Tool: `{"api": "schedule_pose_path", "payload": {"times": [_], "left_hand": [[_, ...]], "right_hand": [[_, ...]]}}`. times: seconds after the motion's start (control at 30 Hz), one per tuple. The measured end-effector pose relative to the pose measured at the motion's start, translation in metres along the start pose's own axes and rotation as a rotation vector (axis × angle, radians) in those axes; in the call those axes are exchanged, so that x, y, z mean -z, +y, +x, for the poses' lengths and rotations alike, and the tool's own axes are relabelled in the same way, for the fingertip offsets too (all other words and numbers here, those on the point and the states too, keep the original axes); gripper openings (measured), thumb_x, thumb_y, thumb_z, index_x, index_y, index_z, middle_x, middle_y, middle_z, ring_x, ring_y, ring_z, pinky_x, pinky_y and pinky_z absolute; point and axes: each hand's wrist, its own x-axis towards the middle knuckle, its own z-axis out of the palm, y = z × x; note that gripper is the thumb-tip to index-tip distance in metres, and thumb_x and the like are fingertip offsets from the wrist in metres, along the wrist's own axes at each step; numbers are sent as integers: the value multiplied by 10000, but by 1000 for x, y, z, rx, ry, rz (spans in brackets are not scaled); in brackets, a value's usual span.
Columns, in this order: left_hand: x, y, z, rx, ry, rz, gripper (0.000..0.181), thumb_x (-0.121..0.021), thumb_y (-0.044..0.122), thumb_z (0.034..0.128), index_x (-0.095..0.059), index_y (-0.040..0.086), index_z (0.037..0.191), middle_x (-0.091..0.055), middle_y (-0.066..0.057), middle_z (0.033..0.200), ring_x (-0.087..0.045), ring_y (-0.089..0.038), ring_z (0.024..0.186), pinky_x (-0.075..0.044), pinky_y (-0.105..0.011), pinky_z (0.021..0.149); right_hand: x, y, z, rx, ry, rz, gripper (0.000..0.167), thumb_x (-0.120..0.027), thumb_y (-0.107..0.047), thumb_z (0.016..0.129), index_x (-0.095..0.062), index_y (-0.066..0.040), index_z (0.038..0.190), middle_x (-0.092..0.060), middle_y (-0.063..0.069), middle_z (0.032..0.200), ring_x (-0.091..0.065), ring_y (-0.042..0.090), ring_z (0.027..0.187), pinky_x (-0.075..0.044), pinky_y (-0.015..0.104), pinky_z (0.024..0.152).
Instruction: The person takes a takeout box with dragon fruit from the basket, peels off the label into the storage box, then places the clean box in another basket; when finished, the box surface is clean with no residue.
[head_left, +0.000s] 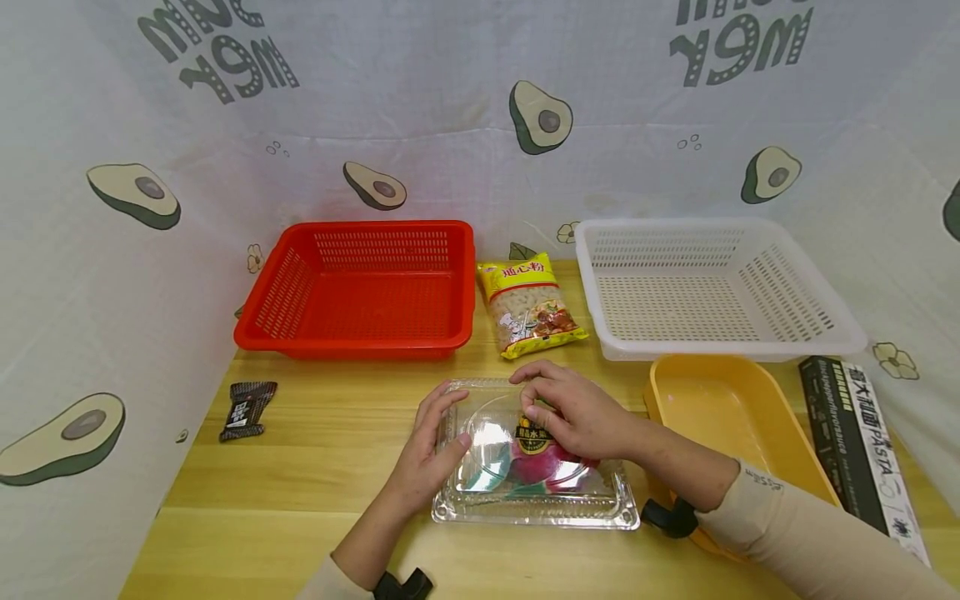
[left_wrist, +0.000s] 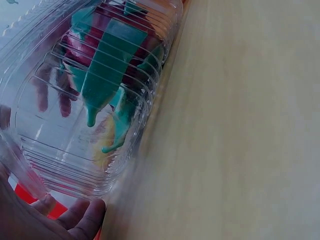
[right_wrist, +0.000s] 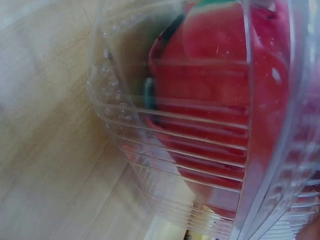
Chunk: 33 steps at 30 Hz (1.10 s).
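Observation:
A clear plastic clamshell box point(head_left: 487, 510) lies closed on the table, a red dragon fruit point(right_wrist: 200, 90) with green scales inside it. On its lid is a black-and-gold label point(head_left: 534, 437). My left hand point(head_left: 427, 454) holds the box at its left side, thumb on the lid; in the left wrist view its fingertips point(left_wrist: 92, 215) lie along the box's edge. Over the lid, my right hand point(head_left: 577, 408) has its thumb and index finger pinched together at the label's upper edge. Whether the label is lifted there is hidden by the fingers.
Behind stand a red basket point(head_left: 352, 343) and a white basket point(head_left: 720, 346), with a yellow bag of pasta point(head_left: 528, 308) between them. A yellow tray point(head_left: 731, 408) and a black-and-white pasta box point(head_left: 855, 442) lie right. At left is a small dark wrapped packet point(head_left: 247, 410).

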Motion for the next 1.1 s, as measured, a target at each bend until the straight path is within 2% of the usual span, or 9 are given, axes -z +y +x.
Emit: {"api": "schedule_pose_path", "payload": {"times": [0.4, 0.53, 0.63, 0.77, 0.87, 1.0, 1.1], "left_hand": [[0, -1, 0, 2, -2, -3, 544, -578, 215, 964, -451, 220, 1492, -168, -168, 1683, -144, -448, 1564, -139, -773, 1177], [0, -1, 0, -3, -3, -7, 543, -573, 214, 963, -447, 227, 1491, -163, -175, 1681, -141, -453, 1563, -143, -775, 1175], [-1, 0, 0, -6, -1, -6, 545, -572, 203, 960, -449, 228, 1490, -164, -176, 1682, -142, -455, 1562, -151, -777, 1171], [-1, -1, 0, -3, 3, -6, 540, -570, 202, 963, -452, 226, 1490, -168, -168, 1683, -150, -460, 1559, -169, -780, 1163], [-1, -1, 0, -2, 3, -5, 540, -569, 201, 965, -450, 223, 1491, -169, -169, 1683, -156, -466, 1556, -183, -780, 1158], [-1, -2, 0, -9, 9, 2, 542, -574, 194, 960, -454, 228, 1488, -182, -174, 1679, -168, -469, 1553, -193, -783, 1152], [0, -3, 0, -21, 8, 8, 539, -577, 197, 967, -451, 213, 1491, -186, -183, 1677, -174, -474, 1549, -190, -791, 1147]], "right_hand": [[0, 3, -2, 44, 31, 49, 144, -648, -126, 987, -575, -220, 906, -612, 13, 1285, -592, 206, 1195, -511, 476, 1034], [1, 3, -2, 15, 32, 86, 144, -636, -121, 995, -573, -218, 909, -606, 13, 1287, -595, 208, 1189, -512, 480, 1034], [2, 3, -2, -54, 43, 142, 119, -597, -132, 1021, -561, -207, 935, -605, 17, 1285, -597, 220, 1199, -518, 469, 1041], [4, 5, 0, -169, 148, 291, 94, -527, -105, 1050, -538, -129, 961, -633, 61, 1197, -614, 222, 1140, -536, 321, 994], [5, 7, 1, -202, 230, 392, 78, -525, -55, 1042, -543, -70, 968, -635, 86, 1087, -616, 177, 1028, -526, 211, 913], [6, 5, 0, -180, 274, 395, 49, -572, -11, 1011, -586, -49, 984, -628, 66, 1001, -598, 103, 924, -547, 218, 880], [10, 0, -3, -207, 300, 348, 44, -612, -13, 991, -614, -56, 997, -641, 39, 965, -611, 102, 911, -565, 254, 892]]}}
